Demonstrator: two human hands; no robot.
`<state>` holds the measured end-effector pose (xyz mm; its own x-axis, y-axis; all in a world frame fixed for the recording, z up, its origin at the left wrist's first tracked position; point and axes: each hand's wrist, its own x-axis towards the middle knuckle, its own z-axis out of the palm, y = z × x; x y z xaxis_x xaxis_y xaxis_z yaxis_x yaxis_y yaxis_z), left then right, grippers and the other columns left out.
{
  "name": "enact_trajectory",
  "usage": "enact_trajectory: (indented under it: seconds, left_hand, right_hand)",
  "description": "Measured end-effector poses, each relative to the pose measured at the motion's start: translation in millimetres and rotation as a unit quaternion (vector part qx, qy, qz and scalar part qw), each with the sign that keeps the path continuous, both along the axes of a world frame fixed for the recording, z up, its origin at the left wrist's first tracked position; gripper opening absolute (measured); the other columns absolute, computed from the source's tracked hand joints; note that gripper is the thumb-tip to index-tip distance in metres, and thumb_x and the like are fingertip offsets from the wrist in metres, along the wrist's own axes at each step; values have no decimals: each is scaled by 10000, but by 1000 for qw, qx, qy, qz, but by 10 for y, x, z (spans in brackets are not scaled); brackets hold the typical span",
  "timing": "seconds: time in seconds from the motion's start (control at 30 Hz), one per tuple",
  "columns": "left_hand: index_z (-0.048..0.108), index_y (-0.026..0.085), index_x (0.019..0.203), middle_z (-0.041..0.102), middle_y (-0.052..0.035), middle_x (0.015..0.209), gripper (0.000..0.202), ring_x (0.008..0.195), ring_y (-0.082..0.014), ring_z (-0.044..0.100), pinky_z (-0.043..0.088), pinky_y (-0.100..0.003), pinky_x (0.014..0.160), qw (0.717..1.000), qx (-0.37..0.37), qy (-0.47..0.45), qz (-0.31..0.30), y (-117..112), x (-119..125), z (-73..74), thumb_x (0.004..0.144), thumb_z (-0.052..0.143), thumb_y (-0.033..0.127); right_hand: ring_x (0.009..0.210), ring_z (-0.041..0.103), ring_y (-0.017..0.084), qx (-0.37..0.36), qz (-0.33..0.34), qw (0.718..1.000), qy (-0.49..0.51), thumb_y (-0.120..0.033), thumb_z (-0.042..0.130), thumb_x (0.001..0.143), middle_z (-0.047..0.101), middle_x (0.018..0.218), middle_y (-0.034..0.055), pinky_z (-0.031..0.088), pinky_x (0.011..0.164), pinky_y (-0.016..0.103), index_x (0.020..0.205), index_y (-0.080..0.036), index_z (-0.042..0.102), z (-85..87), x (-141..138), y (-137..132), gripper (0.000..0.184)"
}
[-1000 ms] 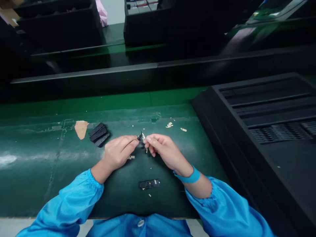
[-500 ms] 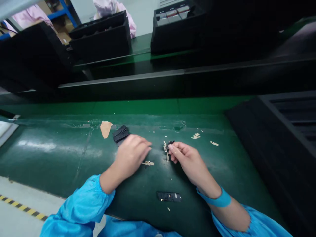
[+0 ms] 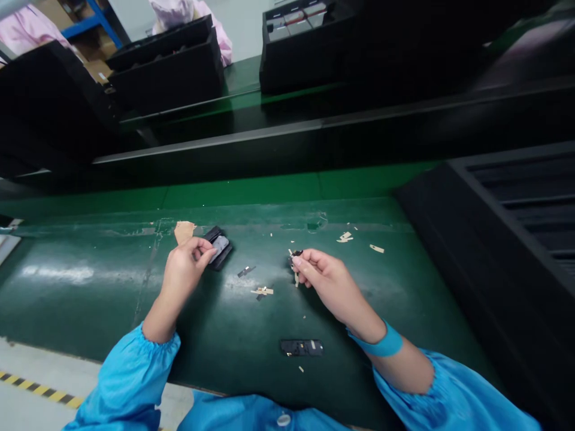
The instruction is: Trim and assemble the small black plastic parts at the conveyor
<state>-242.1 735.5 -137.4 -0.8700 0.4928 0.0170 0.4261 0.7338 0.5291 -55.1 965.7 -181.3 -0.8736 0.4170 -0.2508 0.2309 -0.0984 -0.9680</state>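
Note:
My left hand (image 3: 185, 266) is closed in a pinch at the edge of a thin grey flat piece (image 3: 220, 246). That piece lies over or just above black plastic parts (image 3: 222, 261) on the bench. My right hand (image 3: 321, 272) pinches a small black part (image 3: 296, 254) between thumb and fingers, which cover most of it. Pale paper-like strips (image 3: 296, 279) show just beside its fingertips. A long black plastic part (image 3: 302, 348) with small metallic spots lies nearer to me. Between the hands are a small dark strip (image 3: 245, 271) and a cluster of beige scraps (image 3: 265, 291).
Beyond my left hand lies a tan paper piece (image 3: 183, 230). More beige scraps (image 3: 345, 237) are scattered on the green bench (image 3: 112, 299). A large black slotted rack (image 3: 485, 239) stands at the right. Black bins (image 3: 166, 78) and people in pink clothing (image 3: 218, 30) are across the bench.
My left hand has moved left to the black plastic parts, where the grey piece now shows at its fingertips. A small dark strip now shows between the hands. My right hand keeps its pinch.

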Motion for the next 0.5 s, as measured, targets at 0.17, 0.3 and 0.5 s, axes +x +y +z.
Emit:
enact_trajectory:
  seconds: [0.17,0.3,0.5]
  left_hand:
    - [684,193,1095,703,-14,819,262,715,-166,637,504,-280,728,998,-2,52,-24,34,50,64,869,688,326]
    - [702,201,1017,717,-52,891,284,766,-203,648,484,-290,689,989,-91,114,-22,38,79,60,856,724,433]
    - [715,206,921,769,-55,879,182,760,-214,699,492,-290,690,991,-127,46,-6,5,27,37,843,739,368]
  right_hand:
    - [576,523,143,1,8,1000,-8,-582,611,851,572,639,-15,411,580,292,783,-218,562,-4,-5,16,374]
    - [575,516,139,6,22,1000,1,-581,602,853,552,633,-23,407,578,291,756,-223,542,-7,-9,14,376]
    - [578,515,136,6,28,1000,0,-582,590,864,548,637,-24,411,582,292,758,-221,541,-25,-6,13,380]
